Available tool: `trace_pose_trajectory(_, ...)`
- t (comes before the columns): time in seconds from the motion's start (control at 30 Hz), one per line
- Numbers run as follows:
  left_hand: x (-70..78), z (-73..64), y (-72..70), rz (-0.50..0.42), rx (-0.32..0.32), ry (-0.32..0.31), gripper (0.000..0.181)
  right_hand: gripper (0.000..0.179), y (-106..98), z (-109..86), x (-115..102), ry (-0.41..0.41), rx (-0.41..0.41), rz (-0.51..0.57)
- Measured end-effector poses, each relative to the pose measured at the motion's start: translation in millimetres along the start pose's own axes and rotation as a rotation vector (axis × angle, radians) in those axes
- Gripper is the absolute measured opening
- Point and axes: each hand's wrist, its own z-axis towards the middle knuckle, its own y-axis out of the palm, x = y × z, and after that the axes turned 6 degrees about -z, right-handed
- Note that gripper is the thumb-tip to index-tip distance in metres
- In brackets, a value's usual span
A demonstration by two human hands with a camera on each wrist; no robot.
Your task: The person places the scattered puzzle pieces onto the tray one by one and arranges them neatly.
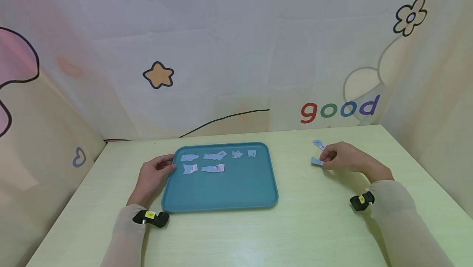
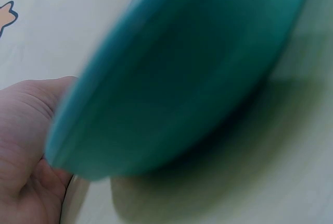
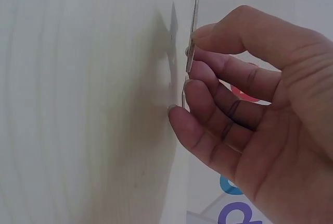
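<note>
A teal tray [image 1: 221,191] bears several torn scraps of pale blue printed paper in two rows near its far side. My left hand [image 1: 153,176] holds the tray by its left rim, the thumb at the edge; the tray's blurred outer wall [image 2: 171,88] fills much of the left wrist view and hides the fingertips. Right of the tray, my right hand [image 1: 343,158] pinches a paper scrap [image 1: 316,161] between thumb and index finger, just above the table. Edge-on, that scrap [image 3: 193,31] looks thin in the right wrist view. Another scrap [image 1: 318,144] lies by the fingers, partly hidden.
The pale wooden table [image 1: 236,238] runs back to a printed curtain [image 1: 236,53] with a star, a flower and the word "good". More curtain closes off the left and right sides. A small black camera sits on each wrist.
</note>
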Motion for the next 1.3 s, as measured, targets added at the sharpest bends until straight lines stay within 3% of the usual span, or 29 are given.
trace_pose_trajectory(0.53,0.9,-2.1,-1.2,0.006,-0.004,0.007,0.044,0.021,5,4.1,-17,-0.068,0.087,0.022)
trace_pose_trajectory(1.3,2.5,-2.6,0.3,-0.012,0.01,-0.001,0.043,0.017,27,22.0,-77,-0.198,0.137,-0.008)
